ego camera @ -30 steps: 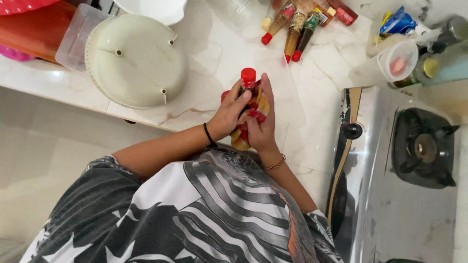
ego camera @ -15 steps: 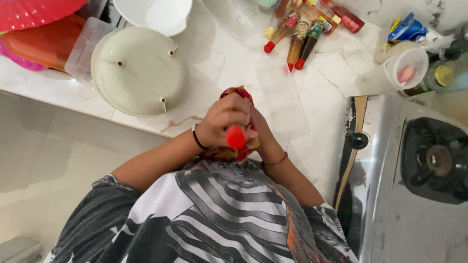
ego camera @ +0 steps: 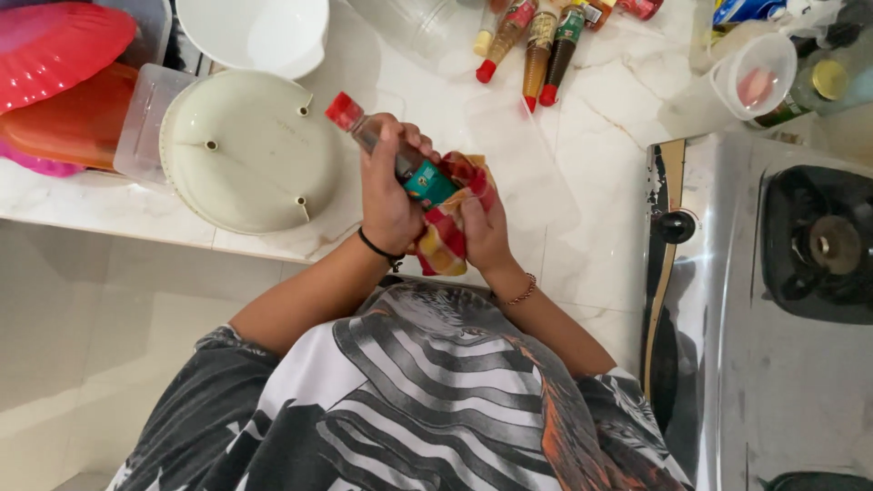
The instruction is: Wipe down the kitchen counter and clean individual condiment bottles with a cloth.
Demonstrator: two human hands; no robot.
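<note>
Bottle (ego camera: pixel 391 150) with a red cap sits tilted in the left hand (ego camera: pixel 389 195), which wraps tight around its middle, above the edge of the white marble counter (ego camera: pixel 600 155). Right hand (ego camera: pixel 484 232) presses a red and yellow cloth (ego camera: pixel 447 241) against the bottle's lower end, fingers closed on the cloth. Just to the left, a round cream lid (ego camera: pixel 250 150) lies on the counter, with a pink plate (ego camera: pixel 59 45) beyond it. More red-capped bottles (ego camera: pixel 536 45) lie at the back. A shiny steel stove (ego camera: pixel 764 300) stands on the right. Pale floor tiles (ego camera: pixel 100 345) show below.
</note>
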